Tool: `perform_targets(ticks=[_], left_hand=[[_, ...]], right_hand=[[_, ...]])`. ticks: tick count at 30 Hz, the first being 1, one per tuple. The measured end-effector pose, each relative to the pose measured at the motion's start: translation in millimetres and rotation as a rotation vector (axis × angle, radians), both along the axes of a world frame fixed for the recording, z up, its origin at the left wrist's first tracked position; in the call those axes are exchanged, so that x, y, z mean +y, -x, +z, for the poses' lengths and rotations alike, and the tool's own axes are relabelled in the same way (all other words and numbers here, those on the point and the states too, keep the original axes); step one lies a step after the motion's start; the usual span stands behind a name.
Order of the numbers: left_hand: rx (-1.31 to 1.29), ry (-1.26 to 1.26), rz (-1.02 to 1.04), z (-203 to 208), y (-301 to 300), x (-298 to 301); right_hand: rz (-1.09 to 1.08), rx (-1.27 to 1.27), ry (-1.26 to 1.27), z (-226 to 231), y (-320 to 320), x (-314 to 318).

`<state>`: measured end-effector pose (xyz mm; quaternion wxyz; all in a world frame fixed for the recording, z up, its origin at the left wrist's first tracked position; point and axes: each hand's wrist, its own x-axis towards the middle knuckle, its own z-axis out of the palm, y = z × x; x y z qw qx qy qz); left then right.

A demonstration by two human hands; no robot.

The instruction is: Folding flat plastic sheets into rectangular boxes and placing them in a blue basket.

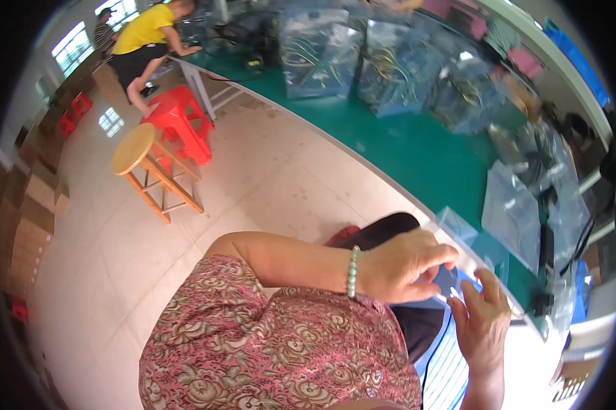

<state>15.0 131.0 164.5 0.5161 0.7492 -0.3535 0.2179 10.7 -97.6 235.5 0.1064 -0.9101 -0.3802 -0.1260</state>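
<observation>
My left hand [403, 268], with a beaded bracelet on its wrist, is closed around the edge of a small dark bluish flat piece [446, 280]. Its exact kind is too small and blurred to make out. Just to the right, my right hand [484, 318] is raised with fingers bent and apart, its fingertips close to the piece; whether they touch it I cannot tell. Both hands are over the near edge of a green-topped table [417, 157]. A clear plastic bag [457, 225] lies at that edge, just beyond my left hand.
Clear bags with coiled cables [322, 58] stand along the table's far side. A flat clear bag [511, 212] lies farther right. On the left are a wooden stool [134, 147], a red plastic stool [178, 113] and cardboard boxes [31, 232]. A person in yellow [144, 31] leans on the table.
</observation>
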Motion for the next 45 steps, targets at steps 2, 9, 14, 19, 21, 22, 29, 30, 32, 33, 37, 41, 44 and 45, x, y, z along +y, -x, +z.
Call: perform_targets(ticks=[2, 9, 14, 19, 21, 22, 29, 30, 32, 33, 37, 41, 44, 45], left_hand=[[-0.072, -0.035, 0.084, -0.2, -0.4, 7.3], [-0.120, -0.265, 0.083, 16.4, -4.9, 14.7], [-0.265, -0.389, 0.072, 13.7, -6.8, 15.7], [-0.258, -0.462, 0.065, 10.8, -0.8, 9.0], [-0.252, -0.512, 0.011, 13.5, 0.1, 7.8], [-0.254, -0.561, -0.042, 15.7, 0.3, 8.3], [-0.236, -0.620, -0.110, 22.3, -0.6, -2.5], [-0.225, -0.673, -0.098, 24.4, 0.7, -6.6], [-0.206, -0.726, -0.060, 25.2, 2.1, -9.1], [-0.156, -0.766, -0.137, 24.8, 0.4, -6.4], [-0.078, -0.707, -0.295, 28.6, -16.8, 1.5], [-0.089, -0.697, -0.269, 43.6, -37.0, 37.0], [-0.055, -0.678, -0.180, 38.8, -45.7, 52.2], [-0.087, -0.674, -0.171, 41.0, -47.8, 53.6]], right_hand=[[0.066, 0.000, 0.097, -2.5, -10.9, 5.2], [0.100, -0.069, 0.151, -8.9, -15.4, 0.1], [0.117, -0.082, 0.168, -15.4, -11.6, 0.8], [0.220, -0.118, 0.227, -25.2, -11.2, -2.9], [0.252, -0.081, 0.225, -26.2, -10.8, -2.8], [0.282, -0.053, 0.224, -25.5, -9.7, -1.9], [0.286, -0.084, 0.258, -26.2, 4.1, -7.8], [0.252, -0.057, 0.286, -23.8, 6.7, -10.3], [0.245, -0.035, 0.316, -16.6, 3.9, -14.4], [0.313, 0.079, 0.112, -7.9, -0.1, -17.8], [0.536, 0.244, -0.070, 25.7, -42.4, -61.9], [0.452, 0.491, -0.262, -12.1, -77.6, -74.2], [0.298, 0.765, -0.358, -21.2, -65.7, -57.3], [0.271, 0.736, -0.343, -14.0, -58.7, -53.5]])
